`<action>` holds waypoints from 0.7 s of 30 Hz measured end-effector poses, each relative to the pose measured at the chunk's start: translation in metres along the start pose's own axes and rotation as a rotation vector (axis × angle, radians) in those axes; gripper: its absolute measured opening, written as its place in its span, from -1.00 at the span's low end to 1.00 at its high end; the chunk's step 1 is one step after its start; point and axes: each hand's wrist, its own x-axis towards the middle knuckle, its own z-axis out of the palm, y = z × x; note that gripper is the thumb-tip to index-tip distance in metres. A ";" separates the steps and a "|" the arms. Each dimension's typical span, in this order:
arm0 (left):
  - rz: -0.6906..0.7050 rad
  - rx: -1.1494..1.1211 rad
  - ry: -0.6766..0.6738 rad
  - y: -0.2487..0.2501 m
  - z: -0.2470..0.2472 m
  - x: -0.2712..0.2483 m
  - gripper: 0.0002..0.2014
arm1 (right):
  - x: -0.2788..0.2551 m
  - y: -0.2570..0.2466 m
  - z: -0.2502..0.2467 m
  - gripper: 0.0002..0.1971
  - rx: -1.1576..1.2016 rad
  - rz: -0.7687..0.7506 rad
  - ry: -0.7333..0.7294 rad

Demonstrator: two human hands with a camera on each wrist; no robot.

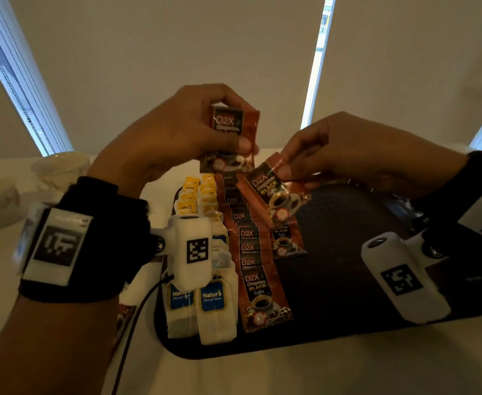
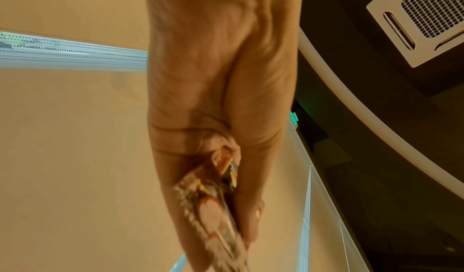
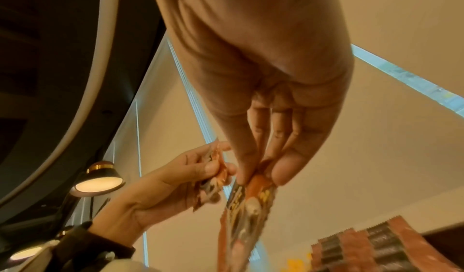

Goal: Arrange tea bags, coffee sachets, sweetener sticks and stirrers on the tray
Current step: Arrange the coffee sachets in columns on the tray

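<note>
Both hands were raised above a dark tray (image 1: 348, 280). The left hand (image 1: 177, 132), at 11 o'clock, gripped a small stack of coffee sachets (image 1: 228, 138) upright. The right hand (image 1: 348, 149), at 1 o'clock, pinched a single sachet (image 1: 274, 192) by its top, hanging tilted. On the tray's left side lay a row of sachets (image 1: 251, 252), with tea bags (image 1: 211, 306) just beside it at 9 o'clock.

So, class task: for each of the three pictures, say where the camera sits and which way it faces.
Head: worn on the head, looking down at the tray; both hands and wristbands show.
Left wrist: looks along the left hand, up towards the ceiling.
Right wrist: looks along the right hand, upward; the left hand shows too.
Shared: all views show the left hand's coffee sachets; head and right wrist show the right hand's sachet.
</note>
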 end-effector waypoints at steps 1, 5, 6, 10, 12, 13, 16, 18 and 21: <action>0.006 -0.004 0.063 -0.001 -0.003 0.001 -0.62 | 0.000 0.005 -0.003 -0.90 -0.026 0.039 -0.002; -0.002 -0.018 0.173 -0.003 -0.009 0.002 -0.71 | 0.003 0.032 -0.010 -0.92 -0.211 0.285 -0.159; -0.005 -0.021 0.174 -0.003 -0.009 0.002 -0.68 | 0.005 0.038 -0.010 -0.94 -0.252 0.360 -0.208; -0.010 -0.023 0.158 -0.003 -0.006 0.002 -0.62 | 0.014 0.054 -0.006 -0.96 -0.355 0.518 -0.303; -0.009 -0.004 0.155 -0.004 -0.006 0.003 -0.63 | 0.019 0.056 -0.002 -0.96 -0.370 0.549 -0.314; -0.008 0.003 0.153 -0.004 -0.006 0.003 -0.63 | 0.021 0.057 0.001 -0.96 -0.376 0.562 -0.321; -0.012 0.013 0.154 -0.005 -0.007 0.004 -0.65 | 0.027 0.057 0.007 -0.98 -0.360 0.585 -0.325; -0.009 0.025 0.159 -0.005 -0.008 0.004 -0.67 | 0.029 0.057 0.010 -0.98 -0.350 0.587 -0.321; -0.009 0.022 0.152 -0.005 -0.008 0.003 -0.62 | 0.033 0.058 0.014 -0.97 -0.378 0.590 -0.308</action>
